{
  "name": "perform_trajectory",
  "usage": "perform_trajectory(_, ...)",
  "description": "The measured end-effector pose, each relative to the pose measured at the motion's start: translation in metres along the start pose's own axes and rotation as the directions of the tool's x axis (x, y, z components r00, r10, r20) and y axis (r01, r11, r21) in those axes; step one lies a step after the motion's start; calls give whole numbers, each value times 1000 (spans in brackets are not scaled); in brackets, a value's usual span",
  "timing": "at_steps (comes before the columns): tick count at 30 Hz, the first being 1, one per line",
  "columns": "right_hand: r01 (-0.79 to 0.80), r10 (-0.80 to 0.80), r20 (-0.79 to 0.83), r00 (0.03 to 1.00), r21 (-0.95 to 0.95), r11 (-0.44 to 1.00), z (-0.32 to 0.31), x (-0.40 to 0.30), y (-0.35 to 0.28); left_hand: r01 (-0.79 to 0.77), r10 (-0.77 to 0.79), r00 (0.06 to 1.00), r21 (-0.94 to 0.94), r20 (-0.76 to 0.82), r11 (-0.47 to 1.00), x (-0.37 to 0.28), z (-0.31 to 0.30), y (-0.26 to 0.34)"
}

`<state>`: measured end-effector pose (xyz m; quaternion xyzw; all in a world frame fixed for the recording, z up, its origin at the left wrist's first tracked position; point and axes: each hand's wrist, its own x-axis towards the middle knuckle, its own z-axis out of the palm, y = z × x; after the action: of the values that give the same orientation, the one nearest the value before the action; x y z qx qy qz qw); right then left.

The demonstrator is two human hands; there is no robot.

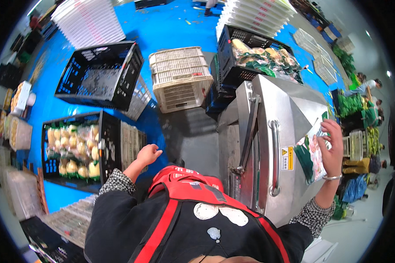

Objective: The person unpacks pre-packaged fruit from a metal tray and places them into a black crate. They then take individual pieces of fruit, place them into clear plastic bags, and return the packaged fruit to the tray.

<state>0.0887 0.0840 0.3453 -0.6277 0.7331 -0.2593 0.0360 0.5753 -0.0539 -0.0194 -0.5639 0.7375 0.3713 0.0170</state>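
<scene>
My right hand (330, 148) is at the edge of some printed plastic bags (311, 157), thumb and fingers curved over them. Whether the fingertips pinch a bag is unclear. The pink, white and green bags lie against the sloped stainless-steel lid of a packaging machine (293, 121), which looks like a vacuum sealer. A tubular handle (274, 157) runs along the lid beside a yellow warning label (287, 158). My left hand (148, 154) is held in the air with nothing in it, fingers loosely bent. Nearest to it is a black crate (107, 148) of bagged pale root vegetables (74, 144).
Ahead stand an upturned cream crate (181, 79) and a black crate (95, 79) with a bare floor. A black crate (227, 62) of bagged vegetables (266, 57) sits behind the machine. White foam boxes (89, 24) are stacked farther back. Several people (370, 87) work at right.
</scene>
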Motion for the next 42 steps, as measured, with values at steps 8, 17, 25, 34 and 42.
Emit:
perform_trajectory(8,9,17,217,976,-120,993,42,113,7,-169,172,985,-211,-6,963,151,-35,32)
perform_trajectory(17,98,-116,374,920,66,993,106,295,103,-227,217,969,78,115,971,262,-110,71)
perform_trajectory(25,17,-78,527,846,120,993,153,374,110,-312,286,943,148,171,938,371,-129,120)
perform_trajectory(34,-64,-40,633,773,141,988,246,427,162,-452,496,865,540,73,710,554,-174,170)
perform_trajectory(42,-548,409,544,733,116,828,438,468,142,-124,-45,970,642,241,757,719,-208,96)
